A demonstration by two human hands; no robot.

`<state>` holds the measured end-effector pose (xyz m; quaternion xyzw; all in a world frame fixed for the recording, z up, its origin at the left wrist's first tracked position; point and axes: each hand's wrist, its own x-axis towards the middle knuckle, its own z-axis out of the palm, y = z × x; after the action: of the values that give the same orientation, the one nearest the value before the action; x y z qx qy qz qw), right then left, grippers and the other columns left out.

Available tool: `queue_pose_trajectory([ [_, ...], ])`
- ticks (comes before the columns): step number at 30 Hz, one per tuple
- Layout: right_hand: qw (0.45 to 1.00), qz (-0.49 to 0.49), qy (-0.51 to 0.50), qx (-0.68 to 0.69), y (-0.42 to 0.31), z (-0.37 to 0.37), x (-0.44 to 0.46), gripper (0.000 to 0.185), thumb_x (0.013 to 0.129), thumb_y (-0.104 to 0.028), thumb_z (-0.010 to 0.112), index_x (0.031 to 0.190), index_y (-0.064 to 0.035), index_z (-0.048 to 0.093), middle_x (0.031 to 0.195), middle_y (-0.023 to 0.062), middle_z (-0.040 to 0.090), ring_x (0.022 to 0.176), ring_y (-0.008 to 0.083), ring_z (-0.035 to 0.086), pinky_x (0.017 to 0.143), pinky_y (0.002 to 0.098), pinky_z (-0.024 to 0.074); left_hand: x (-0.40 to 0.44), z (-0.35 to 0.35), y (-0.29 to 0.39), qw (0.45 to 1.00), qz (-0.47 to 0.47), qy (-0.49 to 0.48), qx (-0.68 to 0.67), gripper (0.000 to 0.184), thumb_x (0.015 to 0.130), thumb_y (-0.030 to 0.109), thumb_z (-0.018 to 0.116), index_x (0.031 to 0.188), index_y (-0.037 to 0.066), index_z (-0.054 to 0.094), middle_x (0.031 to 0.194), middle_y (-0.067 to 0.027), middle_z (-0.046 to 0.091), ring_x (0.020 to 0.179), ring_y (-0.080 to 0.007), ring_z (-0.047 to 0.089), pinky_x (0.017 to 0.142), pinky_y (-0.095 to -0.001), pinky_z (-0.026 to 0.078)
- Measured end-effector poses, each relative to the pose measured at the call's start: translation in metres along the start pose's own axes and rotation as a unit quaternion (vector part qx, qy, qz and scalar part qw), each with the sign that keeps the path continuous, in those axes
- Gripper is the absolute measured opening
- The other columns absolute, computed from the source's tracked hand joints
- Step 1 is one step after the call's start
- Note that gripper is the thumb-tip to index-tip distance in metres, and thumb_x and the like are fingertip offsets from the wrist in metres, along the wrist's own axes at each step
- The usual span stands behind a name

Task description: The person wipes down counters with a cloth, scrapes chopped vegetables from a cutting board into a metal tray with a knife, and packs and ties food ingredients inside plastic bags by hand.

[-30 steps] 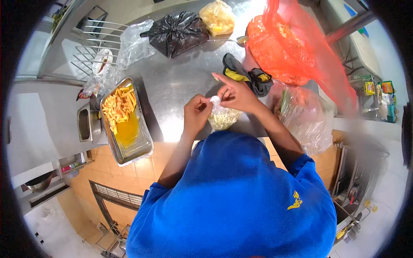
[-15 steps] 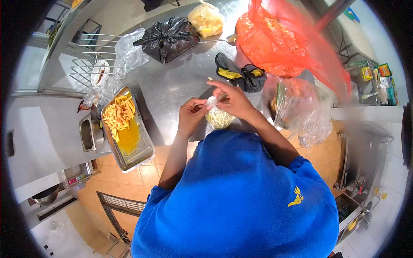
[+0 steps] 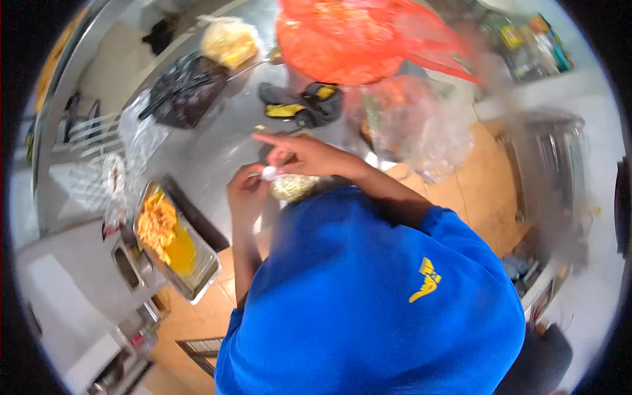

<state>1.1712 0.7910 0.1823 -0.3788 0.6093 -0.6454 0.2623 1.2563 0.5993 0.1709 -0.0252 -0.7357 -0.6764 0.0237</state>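
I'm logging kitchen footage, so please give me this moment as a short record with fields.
Left hand: fingers at the small bag's gathered neck
Right hand: at the same neck, forefinger extended
Small bag: clear, pale shreds inside
Metal tray: orange strips, yellow liquid
Far side: black bag, red bag
Image: blurred

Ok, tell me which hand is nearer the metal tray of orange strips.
Left. The left hand is right of the metal tray, pinching the small bag; the right hand, also on the bag, is farther right.
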Motion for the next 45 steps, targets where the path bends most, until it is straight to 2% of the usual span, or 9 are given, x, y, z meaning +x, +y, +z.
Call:
queue_pose_trajectory([
  [2, 1.000, -0.025, 0.005, 0.009, 0.009, 0.000, 0.002, 0.073, 0.081, 0.000, 0.063, 0.142, -0.0120, 0.026, 0.090, 0.0045, 0.059, 0.085, 0.0114, 0.056, 0.079, 0.0276, 0.0471, -0.003, -0.007, -0.006, 0.999, -0.028, 0.010, 0.037, 0.025, 0.079, -0.005, 0.061, 0.103, -0.001, 0.057, 0.100, -0.0045, 0.057, 0.090, -0.0133, 0.056, 0.081, -0.0270, 0.047],
  [3, 1.000, -0.029, 0.010, 0.006, 0.011, 0.000, 0.002, 0.067, 0.081, -0.001, 0.063, 0.139, -0.0097, 0.032, 0.092, 0.0053, 0.060, 0.086, 0.0122, 0.057, 0.079, 0.0289, 0.0477, -0.002, -0.001, 0.001, 0.998, -0.032, 0.041, 0.038, 0.027, 0.073, -0.011, 0.057, 0.097, 0.001, 0.059, 0.094, -0.0022, 0.056, 0.083, -0.0094, 0.055, 0.070, -0.0214, 0.046],
  [6, 1.000, -0.019, 0.007, 0.002, 0.012, -0.002, 0.004, 0.047, 0.079, -0.001, 0.063, 0.122, -0.0053, 0.044, 0.094, 0.0070, 0.063, 0.089, 0.0142, 0.060, 0.078, 0.0311, 0.0485, -0.002, 0.006, -0.005, 0.994, 0.027, 0.087, 0.065, 0.022, 0.074, -0.010, 0.058, 0.094, -0.001, 0.058, 0.089, -0.0021, 0.053, 0.075, -0.0082, 0.051, 0.063, -0.0200, 0.042],
  [12, 0.997, -0.035, 0.001, -0.075, 0.013, -0.003, 0.004, 0.034, 0.074, -0.003, 0.066, 0.103, -0.0033, 0.047, 0.095, 0.0073, 0.064, 0.088, 0.0163, 0.062, 0.074, 0.0315, 0.0501, -0.001, 0.016, -0.001, 0.973, 0.052, 0.137, 0.179, 0.018, 0.071, -0.007, 0.059, 0.088, -0.001, 0.060, 0.080, -0.0010, 0.050, 0.068, -0.0079, 0.047, 0.057, -0.0205, 0.038],
  [17, 0.999, -0.031, -0.008, -0.030, 0.035, 0.000, 0.008, 0.035, 0.073, -0.006, 0.070, 0.102, -0.0026, 0.051, 0.090, 0.0064, 0.063, 0.085, 0.0157, 0.062, 0.073, 0.0310, 0.0509, -0.001, 0.025, -0.013, 0.970, 0.040, 0.192, 0.147, 0.018, 0.072, 0.003, 0.070, 0.088, 0.003, 0.063, 0.076, 0.0000, 0.055, 0.066, -0.0068, 0.049, 0.057, -0.0215, 0.040],
  [22, 0.997, 0.024, 0.070, -0.016, 0.025, 0.003, 0.006, 0.037, 0.075, -0.001, 0.070, 0.107, -0.0035, 0.051, 0.085, 0.0058, 0.061, 0.081, 0.0113, 0.060, 0.075, 0.0268, 0.0488, 0.000, 0.011, 0.007, 0.992, -0.060, 0.066, 0.093, 0.027, 0.085, 0.001, 0.060, 0.111, 0.000, 0.057, 0.101, -0.0069, 0.062, 0.087, -0.0133, 0.060, 0.075, -0.0258, 0.049],
  [30, 0.990, -0.003, 0.117, -0.077, 0.008, 0.014, 0.003, 0.039, 0.069, 0.001, 0.067, 0.103, -0.0024, 0.048, 0.083, 0.0075, 0.059, 0.077, 0.0147, 0.060, 0.065, 0.0277, 0.0506, -0.010, 0.012, 0.012, 0.975, -0.195, 0.076, -0.069, 0.024, 0.083, 0.004, 0.064, 0.107, -0.002, 0.061, 0.101, -0.0053, 0.060, 0.082, -0.0119, 0.060, 0.072, -0.0240, 0.049],
  [39, 0.996, 0.029, 0.008, -0.084, -0.016, 0.001, 0.004, 0.050, 0.075, 0.006, 0.064, 0.119, -0.0067, 0.046, 0.090, 0.0052, 0.061, 0.085, 0.0119, 0.060, 0.075, 0.0271, 0.0501, -0.011, 0.012, 0.010, 0.994, -0.065, 0.085, 0.026, 0.023, 0.075, 0.000, 0.067, 0.098, 0.001, 0.064, 0.091, -0.0056, 0.061, 0.073, -0.0096, 0.060, 0.060, -0.0222, 0.048],
  [45, 0.997, 0.071, 0.038, -0.002, -0.013, 0.001, -0.006, 0.047, 0.077, 0.006, 0.063, 0.119, -0.0051, 0.046, 0.091, 0.0068, 0.061, 0.085, 0.0109, 0.060, 0.078, 0.0261, 0.0487, -0.004, 0.020, 0.010, 0.982, -0.003, 0.096, 0.165, 0.019, 0.075, -0.003, 0.065, 0.094, -0.002, 0.063, 0.086, -0.0033, 0.063, 0.070, -0.0070, 0.060, 0.058, -0.0215, 0.048],
])
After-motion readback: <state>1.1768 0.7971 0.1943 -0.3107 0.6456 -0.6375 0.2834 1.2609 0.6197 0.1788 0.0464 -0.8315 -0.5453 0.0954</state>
